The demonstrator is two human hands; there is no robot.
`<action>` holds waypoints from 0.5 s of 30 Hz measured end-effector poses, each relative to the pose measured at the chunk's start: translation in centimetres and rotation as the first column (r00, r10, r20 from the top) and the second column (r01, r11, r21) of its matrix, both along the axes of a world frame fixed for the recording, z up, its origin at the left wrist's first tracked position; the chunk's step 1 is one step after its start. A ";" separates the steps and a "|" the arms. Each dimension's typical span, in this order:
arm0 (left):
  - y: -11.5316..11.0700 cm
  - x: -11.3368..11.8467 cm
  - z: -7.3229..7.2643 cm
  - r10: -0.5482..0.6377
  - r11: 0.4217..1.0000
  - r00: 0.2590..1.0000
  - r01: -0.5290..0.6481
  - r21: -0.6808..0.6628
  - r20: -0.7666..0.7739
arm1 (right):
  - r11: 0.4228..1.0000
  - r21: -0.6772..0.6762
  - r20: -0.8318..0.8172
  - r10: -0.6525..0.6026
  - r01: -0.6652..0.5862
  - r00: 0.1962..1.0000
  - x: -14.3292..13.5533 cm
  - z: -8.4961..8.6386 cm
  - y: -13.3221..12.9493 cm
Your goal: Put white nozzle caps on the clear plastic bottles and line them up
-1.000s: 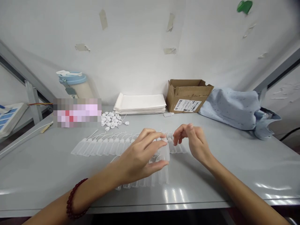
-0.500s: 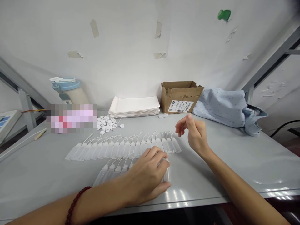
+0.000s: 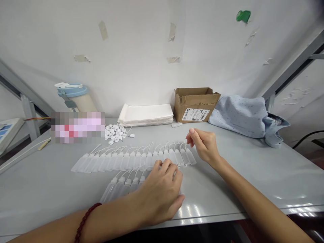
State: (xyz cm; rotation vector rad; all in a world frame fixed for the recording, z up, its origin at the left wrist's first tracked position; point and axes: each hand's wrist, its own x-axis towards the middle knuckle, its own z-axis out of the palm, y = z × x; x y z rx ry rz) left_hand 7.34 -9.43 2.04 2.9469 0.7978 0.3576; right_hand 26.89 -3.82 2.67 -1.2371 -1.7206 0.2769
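Observation:
A long row of translucent white tubes (image 3: 121,161) with thin curved strings lies across the grey table. Nearer the front edge is a second group of tubes (image 3: 117,189), partly hidden by my left arm. My left hand (image 3: 163,190) rests over the right end of that group, its fingers bent down; what lies beneath them is hidden. By the right end of the long row, my right hand (image 3: 204,145) is raised with thumb and fingers pressed together near a string tip. Whether something is between them is too small to make out.
Small white caps (image 3: 115,132) lie in a pile behind the long row. Further back are a stack of white paper (image 3: 146,114), an open cardboard box (image 3: 197,106), a blue cloth (image 3: 238,116), a blue-lidded bottle (image 3: 78,98) and a single tube (image 3: 176,125).
My right hand has moved slightly left and down, its thumb and fingers closing together. My left hand's fingers have drawn back a little over the front tubes.

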 end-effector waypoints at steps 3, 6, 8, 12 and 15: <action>0.0 -0.3 0.4 -0.019 1.000 0.999 0.019 -0.003 0.039 | 1.000 -0.008 0.024 -0.018 0.018 1.000 0.2 -0.1 0.3; 1.4 -1.5 1.9 -0.031 0.999 0.982 0.033 -0.010 0.187 | 0.998 -0.036 0.059 -0.041 0.044 0.997 0.5 -0.3 0.8; 3.3 -2.9 3.5 0.055 0.998 0.957 -0.053 -0.012 0.286 | 0.996 -0.065 0.092 -0.054 0.060 0.994 0.8 -0.6 1.3; 8.6 -6.7 5.4 0.345 0.935 0.883 -0.352 -0.037 0.319 | 0.992 -0.113 0.172 -0.033 0.053 0.985 1.7 -1.8 2.7; 12.0 -9.3 4.4 0.529 0.847 0.815 -0.523 -0.093 0.237 | 0.991 -0.132 0.222 0.006 0.024 0.975 2.4 -2.9 3.9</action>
